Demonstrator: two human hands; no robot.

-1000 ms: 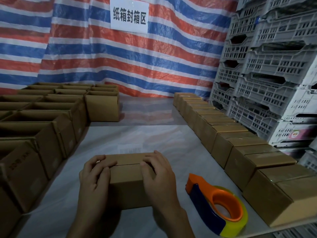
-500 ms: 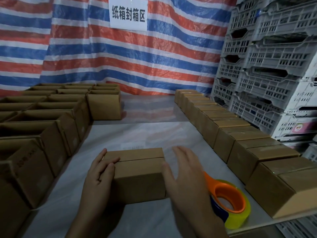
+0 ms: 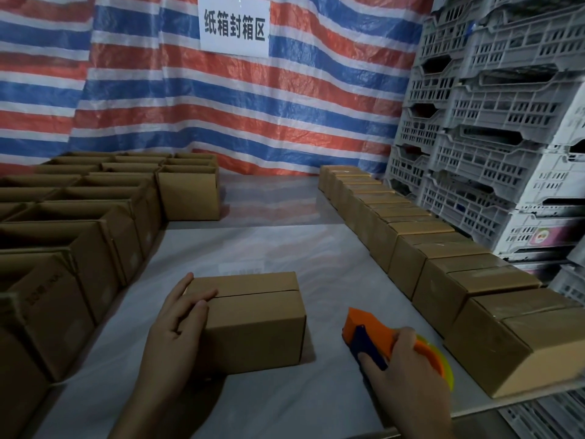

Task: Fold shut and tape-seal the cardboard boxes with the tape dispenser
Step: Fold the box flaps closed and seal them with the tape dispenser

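Note:
A small cardboard box [image 3: 253,321] stands on the white table in front of me, its two top flaps folded down with a bare seam across the top. My left hand [image 3: 177,318] rests on the box's left top corner, fingers laid over the flaps. To the right of the box lies the orange and blue tape dispenser [image 3: 373,334] with its yellow-green tape roll. My right hand [image 3: 402,369] grips the dispenser from the near side, fingers curled over its handle.
Several open-topped cardboard boxes [image 3: 79,223] crowd the table's left side. A row of closed boxes [image 3: 443,267] runs along the right edge, the nearest at the front corner. Grey plastic crates [image 3: 493,128] are stacked at the right. A striped tarp [image 3: 221,99] hangs behind.
My right hand left the box top, swung right and took hold of the tape dispenser. My left hand stayed on the box's left corner.

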